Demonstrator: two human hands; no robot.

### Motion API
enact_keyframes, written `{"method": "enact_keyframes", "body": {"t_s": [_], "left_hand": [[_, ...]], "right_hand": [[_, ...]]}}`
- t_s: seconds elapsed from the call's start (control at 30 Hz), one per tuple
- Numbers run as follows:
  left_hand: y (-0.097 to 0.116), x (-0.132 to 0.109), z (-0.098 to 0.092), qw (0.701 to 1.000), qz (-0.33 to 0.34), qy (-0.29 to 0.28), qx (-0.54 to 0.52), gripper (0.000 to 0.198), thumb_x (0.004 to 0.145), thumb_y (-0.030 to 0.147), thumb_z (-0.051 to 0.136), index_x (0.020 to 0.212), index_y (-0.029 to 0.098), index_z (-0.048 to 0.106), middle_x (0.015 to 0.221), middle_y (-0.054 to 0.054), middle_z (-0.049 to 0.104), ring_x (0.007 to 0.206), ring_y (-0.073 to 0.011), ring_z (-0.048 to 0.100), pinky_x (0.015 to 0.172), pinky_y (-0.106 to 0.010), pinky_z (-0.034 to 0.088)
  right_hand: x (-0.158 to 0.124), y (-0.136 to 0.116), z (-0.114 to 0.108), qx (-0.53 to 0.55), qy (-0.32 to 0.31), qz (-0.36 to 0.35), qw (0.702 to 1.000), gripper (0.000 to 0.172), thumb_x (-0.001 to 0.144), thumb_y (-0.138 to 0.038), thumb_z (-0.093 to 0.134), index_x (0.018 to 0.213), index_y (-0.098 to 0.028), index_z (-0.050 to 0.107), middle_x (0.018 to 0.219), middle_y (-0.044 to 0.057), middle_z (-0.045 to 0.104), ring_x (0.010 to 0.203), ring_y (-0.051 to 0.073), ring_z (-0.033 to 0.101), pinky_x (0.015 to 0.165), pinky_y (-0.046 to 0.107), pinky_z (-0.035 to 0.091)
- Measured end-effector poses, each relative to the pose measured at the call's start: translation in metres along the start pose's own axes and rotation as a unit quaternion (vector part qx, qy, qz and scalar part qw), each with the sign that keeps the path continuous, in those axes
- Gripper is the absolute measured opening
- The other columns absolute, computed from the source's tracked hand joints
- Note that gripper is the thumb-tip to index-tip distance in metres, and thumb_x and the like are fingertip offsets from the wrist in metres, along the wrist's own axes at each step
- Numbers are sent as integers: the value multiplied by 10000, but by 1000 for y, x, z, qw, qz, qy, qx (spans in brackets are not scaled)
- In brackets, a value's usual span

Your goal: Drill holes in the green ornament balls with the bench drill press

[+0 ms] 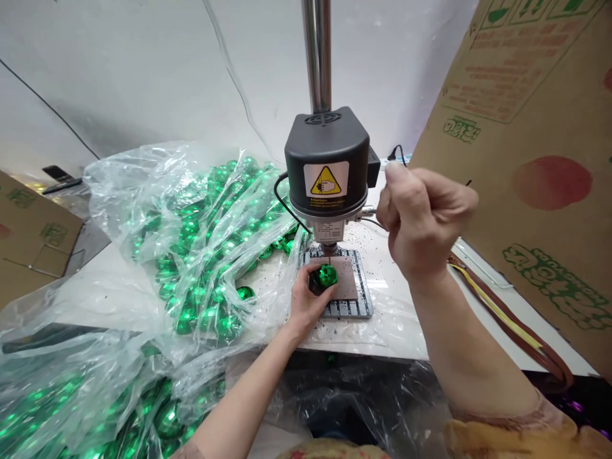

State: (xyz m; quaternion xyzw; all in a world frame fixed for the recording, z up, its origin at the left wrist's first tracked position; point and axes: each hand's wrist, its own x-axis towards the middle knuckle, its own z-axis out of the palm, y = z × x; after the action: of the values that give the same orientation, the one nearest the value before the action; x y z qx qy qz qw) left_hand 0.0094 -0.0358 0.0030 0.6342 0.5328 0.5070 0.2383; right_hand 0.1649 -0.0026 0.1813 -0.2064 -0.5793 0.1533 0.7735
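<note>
My left hand [308, 296] is closed round a shiny green faceted ball [327, 275], with thumb and fingers on its sides. The ball rests on a brown square board [347, 287] over the slotted metal base [364, 299] of a small bench drill press [327, 162]. Right above the ball is the drill's chuck, its bit at or close to the top; contact cannot be made out. To the right of the motor housing, my right hand [421, 213] is wrapped round the drill press lever [367, 213], mostly hidden by the fingers.
Clear plastic bags [143, 185] full of green balls [205, 255] lie to the left, more below in front. A large cardboard box [530, 134] stands close on the right, another box [33, 236] at far left. Dark shavings dot the white table [396, 319]. A cable hangs behind.
</note>
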Motion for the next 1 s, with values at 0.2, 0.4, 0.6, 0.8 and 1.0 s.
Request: {"method": "enact_keyframes", "body": {"t_s": [0.2, 0.4, 0.6, 0.8, 1.0], "left_hand": [[3, -86, -25, 936, 319, -116, 95, 471, 793, 384, 737, 1185, 212, 543, 959, -108, 691, 823, -223, 686, 689, -332, 562], [-13, -127, -38, 853, 402, -231, 238, 385, 861, 346, 688, 1214, 241, 575, 1135, -147, 710, 897, -246, 701, 733, -369, 586], [-3, -29, -58, 944, 261, -48, 197, 237, 936, 141, 493, 1126, 228, 606, 944, -85, 691, 870, -215, 660, 782, -350, 546], [-37, 91, -61, 958, 15, -40, 283, 362, 806, 57, 532, 1112, 206, 653, 1007, -112, 638, 914, -279, 634, 880, -416, 502], [-55, 103, -49, 963, -29, -87, 253, 509, 703, 71, 667, 1191, 210, 633, 991, -99, 615, 929, -299, 634, 873, -432, 499]], "right_hand": [[6, 2, 2, -36, 1, -6, 999, 487, 927, -246, 581, 504, -200, 342, 435, -44, 325, 395, 46, 307, 414, 262, 263], [3, 5, 2, -31, 13, -17, 999, 490, 930, -252, 578, 503, -198, 344, 430, -44, 314, 392, 40, 290, 402, 260, 232], [3, 4, 3, -4, 21, -10, 1000, 481, 910, -201, 588, 488, -191, 357, 427, -48, 300, 397, 51, 289, 410, 267, 213], [3, 4, 4, 19, 30, -12, 999, 468, 896, -209, 609, 486, -186, 386, 422, -52, 325, 387, 53, 288, 402, 273, 221], [1, 4, 2, 9, 22, 0, 1000, 476, 904, -258, 614, 490, -191, 390, 431, -43, 339, 400, 56, 290, 409, 284, 231]]}}
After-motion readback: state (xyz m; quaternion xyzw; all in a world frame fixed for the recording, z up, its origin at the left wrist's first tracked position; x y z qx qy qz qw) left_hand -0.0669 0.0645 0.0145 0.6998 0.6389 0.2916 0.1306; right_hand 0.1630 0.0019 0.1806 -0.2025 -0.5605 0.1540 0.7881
